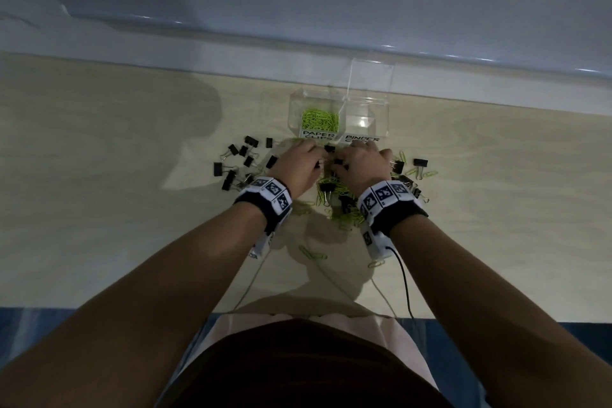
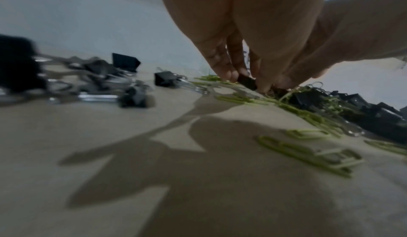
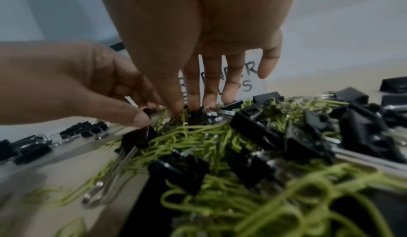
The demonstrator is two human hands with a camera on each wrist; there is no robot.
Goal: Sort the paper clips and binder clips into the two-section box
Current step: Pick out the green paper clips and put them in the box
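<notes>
A clear two-section box (image 1: 381, 103) stands at the back. Its left section, labelled PAPER CLIPS, holds green paper clips (image 1: 319, 120). The right section (image 1: 362, 121), labelled BINDER CLIPS, looks bare. In front lies a mixed pile (image 3: 253, 136) of green paper clips and black binder clips. My left hand (image 2: 244, 77) pinches a black binder clip (image 2: 247, 82) at the pile's far left edge. Beside it, my right hand (image 3: 185, 110) points its fingers down into the pile, with thumb and index closed on another black binder clip (image 3: 198, 116).
Several black binder clips (image 1: 236, 162) lie scattered left of the pile, and a few more (image 1: 420, 162) to its right. Loose green paper clips (image 1: 313, 253) lie nearer the table's front edge. Cables (image 1: 402, 278) trail from my wrists. A wall runs behind the box.
</notes>
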